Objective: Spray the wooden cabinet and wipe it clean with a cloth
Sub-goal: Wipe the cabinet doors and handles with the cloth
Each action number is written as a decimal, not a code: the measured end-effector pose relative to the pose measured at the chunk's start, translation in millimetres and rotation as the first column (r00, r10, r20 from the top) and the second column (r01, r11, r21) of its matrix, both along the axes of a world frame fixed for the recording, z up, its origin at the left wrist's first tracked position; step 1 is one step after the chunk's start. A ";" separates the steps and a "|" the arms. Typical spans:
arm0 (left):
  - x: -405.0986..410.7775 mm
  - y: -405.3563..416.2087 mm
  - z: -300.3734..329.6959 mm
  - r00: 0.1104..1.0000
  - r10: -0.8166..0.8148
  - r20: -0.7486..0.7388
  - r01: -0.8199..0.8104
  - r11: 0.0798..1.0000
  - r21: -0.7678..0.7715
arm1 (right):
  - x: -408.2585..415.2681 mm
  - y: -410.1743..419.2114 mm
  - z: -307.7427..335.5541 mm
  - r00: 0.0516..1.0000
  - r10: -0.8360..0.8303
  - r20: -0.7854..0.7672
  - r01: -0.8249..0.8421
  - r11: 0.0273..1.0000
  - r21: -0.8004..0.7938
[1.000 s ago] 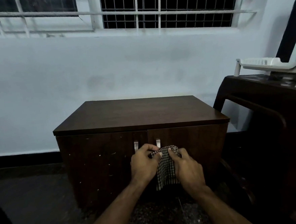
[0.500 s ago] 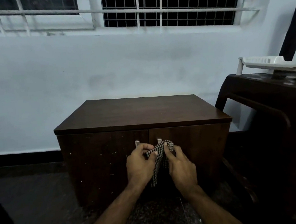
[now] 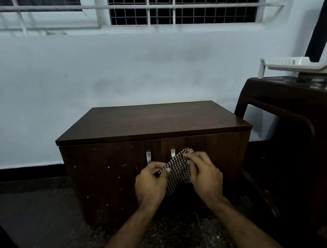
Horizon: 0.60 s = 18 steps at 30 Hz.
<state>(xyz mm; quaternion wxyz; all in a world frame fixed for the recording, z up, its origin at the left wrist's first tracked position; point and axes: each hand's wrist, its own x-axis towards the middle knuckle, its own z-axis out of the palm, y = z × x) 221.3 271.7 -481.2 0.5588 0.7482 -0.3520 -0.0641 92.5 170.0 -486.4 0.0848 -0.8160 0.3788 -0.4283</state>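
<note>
I had the checked cloth (image 3: 178, 171) pinched in both hands, left hand (image 3: 150, 183) and right hand (image 3: 205, 174), just in front of the wooden cabinet (image 3: 153, 122) doors. Folding it into a flat pad seemed best for even wiping.

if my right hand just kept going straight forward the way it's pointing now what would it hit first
Probably the cabinet's right door, near its metal handle. The right hand grips the checkered cloth in front of that door, so the cloth would likely touch first. Depth is unclear from one view.
</note>
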 end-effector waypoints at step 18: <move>18.7 -10.4 -95.2 0.991 0.101 -0.085 -0.086 0.982 0.169 | 26.5 -17.4 -90.5 1.000 0.028 -0.008 -0.028 0.999 0.017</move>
